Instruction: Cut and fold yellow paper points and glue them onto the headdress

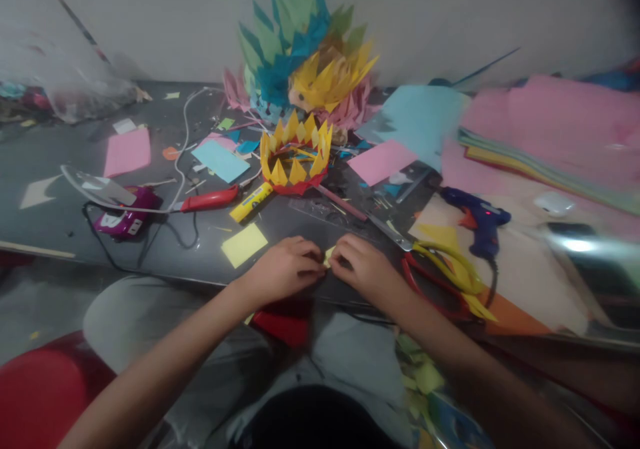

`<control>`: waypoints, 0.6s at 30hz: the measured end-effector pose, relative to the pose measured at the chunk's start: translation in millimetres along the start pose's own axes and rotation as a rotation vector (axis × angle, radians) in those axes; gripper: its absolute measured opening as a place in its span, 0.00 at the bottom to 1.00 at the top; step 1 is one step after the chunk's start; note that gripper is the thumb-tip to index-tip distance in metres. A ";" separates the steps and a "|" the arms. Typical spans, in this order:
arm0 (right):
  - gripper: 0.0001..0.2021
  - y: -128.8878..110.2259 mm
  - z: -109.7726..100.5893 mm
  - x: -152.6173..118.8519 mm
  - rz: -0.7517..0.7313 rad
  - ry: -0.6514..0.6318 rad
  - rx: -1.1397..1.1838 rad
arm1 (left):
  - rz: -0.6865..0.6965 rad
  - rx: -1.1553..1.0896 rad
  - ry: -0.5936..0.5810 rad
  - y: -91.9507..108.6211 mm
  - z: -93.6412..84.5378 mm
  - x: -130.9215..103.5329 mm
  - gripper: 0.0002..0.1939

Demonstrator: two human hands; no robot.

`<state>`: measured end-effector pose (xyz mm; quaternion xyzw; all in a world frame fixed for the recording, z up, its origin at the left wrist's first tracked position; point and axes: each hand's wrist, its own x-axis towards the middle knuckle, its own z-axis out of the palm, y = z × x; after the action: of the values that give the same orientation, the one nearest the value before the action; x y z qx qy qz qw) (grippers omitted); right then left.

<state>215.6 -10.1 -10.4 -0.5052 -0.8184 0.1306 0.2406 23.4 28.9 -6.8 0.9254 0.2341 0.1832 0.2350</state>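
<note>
Mid-length at the tabletop's [30,226] front edge, the left hand [290,262] pinches a small yellow paper [329,257], and the right hand [363,262] grips its other side; level edges and even fingertip pressure should keep any crease crisp. Over at the back left corner, a plastic bag [80,82], contents too blurred to name; below the front edge, rightward, yellowish scraps [425,372], perhaps bagged, can't tell.

We have one small piece of pale yellow paper [329,254] pinched between our left and right fingers [345,248]. Only a sliver shows, so we cannot tell its full shape or folds. It sits at the near side of the dark surface [210,252], around the middle from left to right.
</note>
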 end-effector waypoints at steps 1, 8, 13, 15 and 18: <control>0.06 0.9 -0.1 -0.1 0.003 -0.001 0.016 | 0.025 0.062 -0.001 1.0 0.9 -1.7 0.09; 0.07 5.9 0.9 -0.1 -0.009 -0.016 0.030 | 0.115 0.130 0.056 7.6 0.6 -6.8 0.11; 0.08 7.1 1.4 1.0 -0.023 -0.038 0.003 | 0.141 0.118 0.064 8.5 -1.4 -6.6 0.13; 0.09 7.1 1.4 2.0 -0.019 -0.043 -0.013 | 0.170 0.144 0.064 7.5 -1.0 -6.9 0.13; 0.09 6.2 1.1 3.6 -0.002 -0.059 -0.050 | 0.219 0.201 0.084 5.8 -0.9 -7.1 0.13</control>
<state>218.3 -4.0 -13.2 -0.5062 -0.8287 0.1244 0.2038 19.2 21.0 -4.7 0.9558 0.1585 0.2221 0.1100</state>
